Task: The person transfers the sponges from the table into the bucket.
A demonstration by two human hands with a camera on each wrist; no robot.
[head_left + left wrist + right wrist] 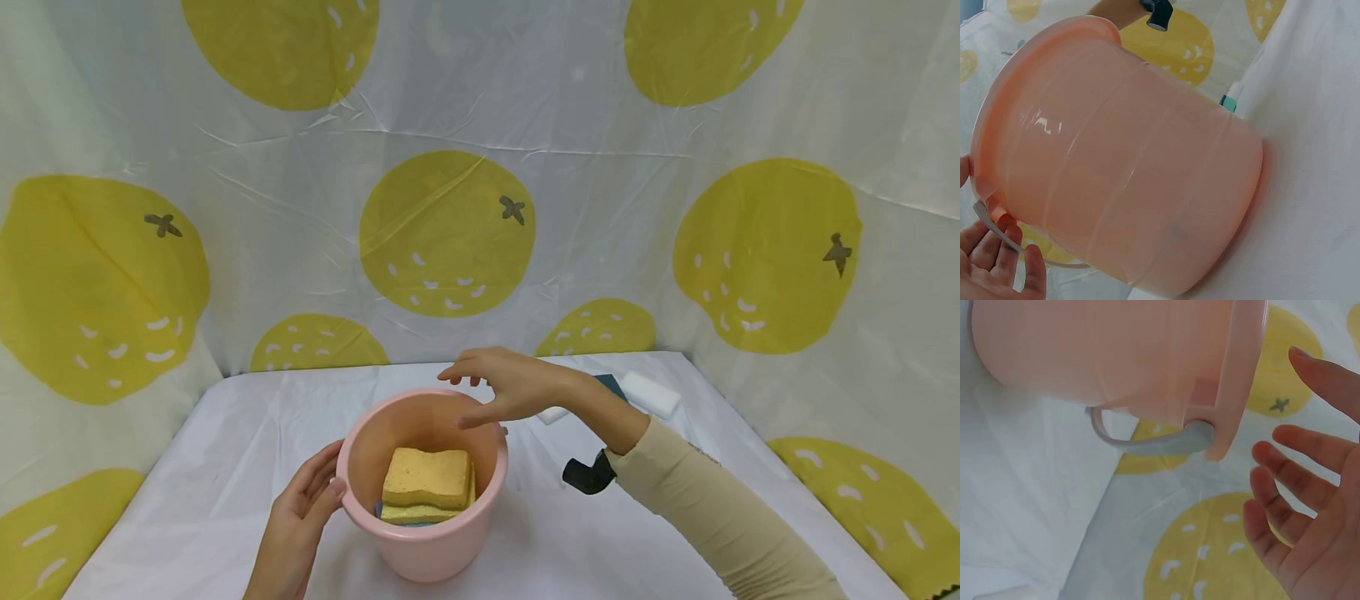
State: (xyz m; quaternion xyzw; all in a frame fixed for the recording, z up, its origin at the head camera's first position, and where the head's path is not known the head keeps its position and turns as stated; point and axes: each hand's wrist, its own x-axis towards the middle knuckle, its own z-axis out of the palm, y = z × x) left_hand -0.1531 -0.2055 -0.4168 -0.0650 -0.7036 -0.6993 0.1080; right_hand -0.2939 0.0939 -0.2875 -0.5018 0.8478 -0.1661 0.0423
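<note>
Left hand (296,508) fingers flat against pink bucket (450,542) side; right hand (510,387) spread, empty above rim; yellow sponges (426,479) inside.

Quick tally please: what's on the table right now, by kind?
Pink bucket: 1
Yellow sponges in the bucket: 2 visible, stacked
White sponges behind the right hand: 2, one mostly hidden
Dark teal item by them: 1
Total: 6

Left hand (991,262) apparently touches the pink bucket's (1129,181) rim.
</note>
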